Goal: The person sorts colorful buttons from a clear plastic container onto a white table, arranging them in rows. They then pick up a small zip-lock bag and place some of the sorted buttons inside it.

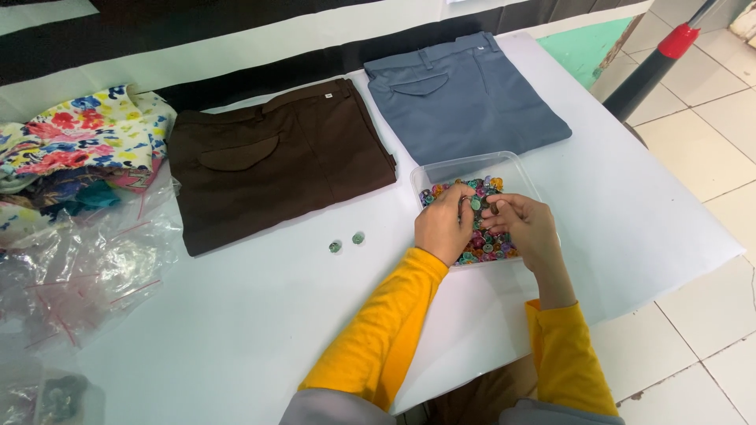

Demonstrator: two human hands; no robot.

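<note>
Both my hands work inside the clear tray (516, 167) of coloured buttons (490, 245) near the table's right edge. My left hand (443, 226) is curled among them; my right hand (526, 228) pinches one. Two buttons (346, 242) already lie mid-table below the brown trousers (276, 161); the grey trousers (465, 94) have none.

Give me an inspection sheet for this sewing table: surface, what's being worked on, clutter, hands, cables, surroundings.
Surface: white table, covered with a white sheet.
Job's things: clear tray of coloured buttons; two loose buttons lying on the table.
Clutter: folded brown trousers, folded grey-blue trousers, floral fabric, clear plastic bags.
Grippers: left hand and right hand over the tray, fingers among the buttons.
Cables: nothing seen.
Surroundings: tiled floor, black pole with red collar.
</note>
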